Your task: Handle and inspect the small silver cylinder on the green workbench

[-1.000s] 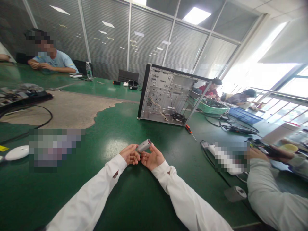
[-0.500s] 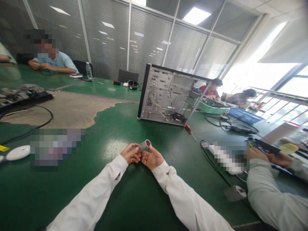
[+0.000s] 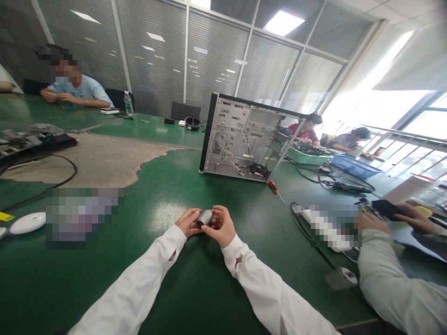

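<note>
A short grey metal cylinder [image 3: 206, 217] is held over the green table, between my two hands. Its dark open end tips down toward me. My left hand [image 3: 187, 222] grips it from the left, fingers curled around that side. From the right, my right hand [image 3: 224, 227] closes on the cylinder, thumb along its lower edge and fingers behind it. Some fingertips are hidden by the cylinder. What lies inside the cylinder cannot be made out.
An open computer case [image 3: 240, 139] stands ahead, with an orange-handled screwdriver [image 3: 274, 187] beside it. At right are a white power strip [image 3: 331, 235], another grey cylinder [image 3: 340, 279] and a co-worker's sleeve [image 3: 387, 274]. A white oval device [image 3: 28, 222] lies at left.
The cylinder has been turned, so its end facing up and away now gives way to a dark end facing me. My right hand has shifted from beneath it to its right side.
</note>
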Available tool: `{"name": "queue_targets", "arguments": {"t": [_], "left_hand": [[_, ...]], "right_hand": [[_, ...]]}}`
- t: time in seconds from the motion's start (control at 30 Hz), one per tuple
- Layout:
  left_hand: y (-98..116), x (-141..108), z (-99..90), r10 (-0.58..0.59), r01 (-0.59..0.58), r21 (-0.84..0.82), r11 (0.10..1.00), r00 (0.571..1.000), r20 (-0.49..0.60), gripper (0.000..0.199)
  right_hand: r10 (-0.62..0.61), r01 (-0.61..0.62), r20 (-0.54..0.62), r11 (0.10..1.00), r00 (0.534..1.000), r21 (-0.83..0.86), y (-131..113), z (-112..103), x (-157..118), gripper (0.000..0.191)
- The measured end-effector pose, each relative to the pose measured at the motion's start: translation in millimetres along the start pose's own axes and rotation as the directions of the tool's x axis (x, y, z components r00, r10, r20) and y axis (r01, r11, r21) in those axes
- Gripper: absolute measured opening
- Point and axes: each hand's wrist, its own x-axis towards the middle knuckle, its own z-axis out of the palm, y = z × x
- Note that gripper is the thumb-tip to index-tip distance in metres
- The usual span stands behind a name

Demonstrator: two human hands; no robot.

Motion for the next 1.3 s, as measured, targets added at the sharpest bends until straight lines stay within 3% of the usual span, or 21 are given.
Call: {"name": "queue_targets", "arguments": {"t": [0.17, 0.33, 0.47, 0.6, 0.73, 0.87, 1.03, 1.13, 1.23, 1.3], "left_hand": [[-10.1, 8.7, -4.2, 0.082, -0.084, 0.052, 0.995, 0.996, 0.042, 0.04], [-19.5, 11.2, -7.0, 0.268, -0.254, 0.306, 0.918, 0.963, -0.004, 0.045], [-20.0, 7.8, -5.8, 0.347, -0.306, 0.433, 0.848, 0.938, -0.014, 0.048], [-13.9, 5.5, -6.7, 0.286, -0.267, 0.356, 0.895, 0.958, -0.001, 0.049], [-7.8, 3.8, -7.2, 0.137, -0.145, 0.082, 0.986, 0.986, 0.096, 0.054], [-3.1, -1.3, -4.7, 0.058, -0.04, -0.094, 0.995, 0.979, 0.197, 0.053], [2.6, -7.7, -2.6, 0.05, -0.003, -0.168, 0.986, 0.961, 0.273, 0.053], [1.2, -5.8, -3.9, 0.08, -0.044, -0.133, 0.99, 0.957, 0.278, 0.054], [-5.2, -0.2, -5.7, 0.205, -0.215, 0.031, 0.976, 0.961, 0.185, 0.055], [-9.3, 2.5, -5.9, 0.317, -0.334, 0.168, 0.927, 0.941, 0.12, 0.053]], "right_hand": [[-0.2, 0.213, 0.075, 0.901, 0.977, -0.377, -7.9, 1.1, -9.7, 0.064], [-0.346, 0.378, 0.155, 0.815, 0.925, -0.439, -7.8, 3.0, -13.8, 0.065], [-0.397, 0.449, 0.21, 0.775, 0.893, -0.444, -8.8, 4.4, -15.5, 0.066], [-0.375, 0.455, 0.263, 0.789, 0.889, -0.413, -15.1, 2.1, -15.9, 0.068], [-0.329, 0.419, 0.289, 0.838, 0.899, -0.35, -23.6, -3.3, -14.2, 0.069], [-0.253, 0.335, 0.297, 0.902, 0.921, -0.271, -28.0, -6.1, -12.6, 0.074], [-0.275, 0.35, 0.336, 0.918, 0.901, -0.187, -28.0, -6.0, -13.0, 0.079], [-0.288, 0.352, 0.32, 0.922, 0.902, -0.163, -28.1, -6.3, -13.4, 0.075], [-0.294, 0.34, 0.292, 0.932, 0.91, -0.121, -30.2, -7.0, -13.5, 0.066], [-0.303, 0.342, 0.28, 0.934, 0.911, -0.102, -32.5, -7.5, -13.7, 0.063]]}}
